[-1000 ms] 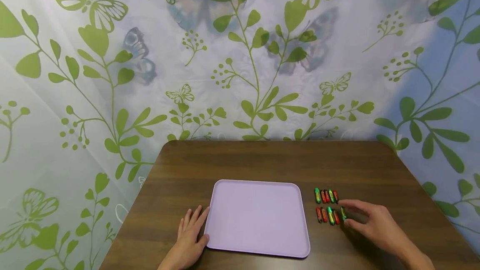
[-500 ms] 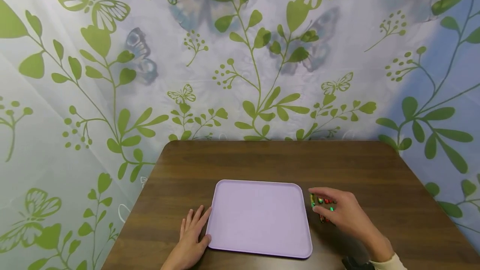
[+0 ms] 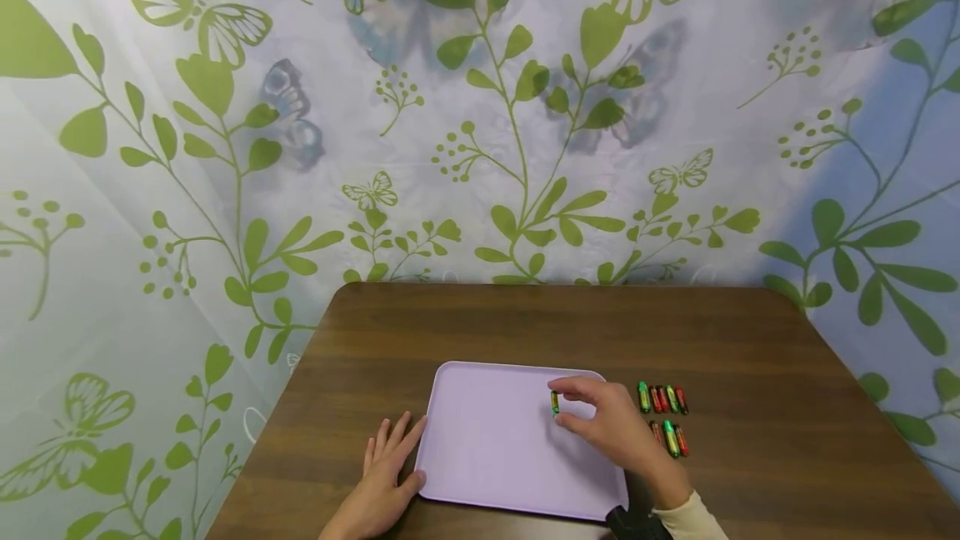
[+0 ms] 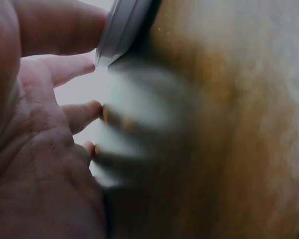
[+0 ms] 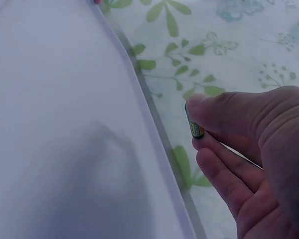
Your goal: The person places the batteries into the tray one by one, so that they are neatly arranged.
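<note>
My right hand (image 3: 615, 433) pinches a small green battery (image 3: 555, 403) between thumb and fingertips, above the right part of a lilac tray (image 3: 487, 440). The right wrist view shows the battery (image 5: 195, 124) upright at the thumb tip, its lower end at a fingertip. My left hand (image 3: 384, 477) lies spread at the tray's left edge, thumb on the rim. In the left wrist view its thumb (image 4: 65, 27) touches the tray edge (image 4: 122, 32), fingers extended. Right of the tray, two short rows of red and green batteries lie on the table; my right hand partly overlaps the nearer row.
The farther row includes a green battery (image 3: 643, 397); another green battery (image 3: 670, 437) lies in the nearer row. The brown wooden table (image 3: 547, 323) ends at a leaf-and-butterfly patterned curtain (image 3: 480, 148). A black strap (image 3: 637, 523) shows at the right wrist.
My right hand has gone from the right end of the nearer row, leftward over the batteries, to above the tray, carrying the green battery. The left hand stays at the tray's edge.
</note>
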### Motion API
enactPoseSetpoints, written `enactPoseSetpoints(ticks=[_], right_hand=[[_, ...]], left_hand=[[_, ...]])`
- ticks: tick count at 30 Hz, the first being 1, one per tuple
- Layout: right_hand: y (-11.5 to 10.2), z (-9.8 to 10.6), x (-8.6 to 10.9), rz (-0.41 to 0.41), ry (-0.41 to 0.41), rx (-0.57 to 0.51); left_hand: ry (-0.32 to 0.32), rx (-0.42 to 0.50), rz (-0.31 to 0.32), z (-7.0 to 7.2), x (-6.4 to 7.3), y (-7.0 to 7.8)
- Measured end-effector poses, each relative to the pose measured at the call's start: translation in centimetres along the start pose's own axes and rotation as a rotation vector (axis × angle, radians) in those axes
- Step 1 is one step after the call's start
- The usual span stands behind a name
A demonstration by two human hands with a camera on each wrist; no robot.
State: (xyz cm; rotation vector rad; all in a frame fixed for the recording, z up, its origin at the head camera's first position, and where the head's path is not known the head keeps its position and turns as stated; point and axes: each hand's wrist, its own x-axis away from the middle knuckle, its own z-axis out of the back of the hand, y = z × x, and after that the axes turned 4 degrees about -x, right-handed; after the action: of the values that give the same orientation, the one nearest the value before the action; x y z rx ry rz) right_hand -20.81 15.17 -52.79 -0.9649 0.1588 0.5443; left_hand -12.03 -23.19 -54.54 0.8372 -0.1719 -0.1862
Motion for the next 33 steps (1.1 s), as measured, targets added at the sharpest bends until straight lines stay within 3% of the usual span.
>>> enactPoseSetpoints(ticks=[9, 18, 27, 33], right_hand=[[-1.5, -4.4, -2.1, 0.066, 0.014, -0.038], [-3.4, -8.7, -3.7, 0.075, 0.028, -0.128], [-4.6, -12.4, -4.8, 0.045, -0.084, -0.175], [-4.8, -14.5, -5.6, 0.021, -0.14, -0.202]], left_hand=[[0.01, -0.001, -0.044, 0.0, -0.2, 0.0], [0.009, -0.008, -0.05, -0.1, -0.1, 0.0], [0.016, -0.009, -0.044, 0.0, 0.1, -0.1], [0.059, 0.037, -0.105, -0.3, 0.1, -0.7]])
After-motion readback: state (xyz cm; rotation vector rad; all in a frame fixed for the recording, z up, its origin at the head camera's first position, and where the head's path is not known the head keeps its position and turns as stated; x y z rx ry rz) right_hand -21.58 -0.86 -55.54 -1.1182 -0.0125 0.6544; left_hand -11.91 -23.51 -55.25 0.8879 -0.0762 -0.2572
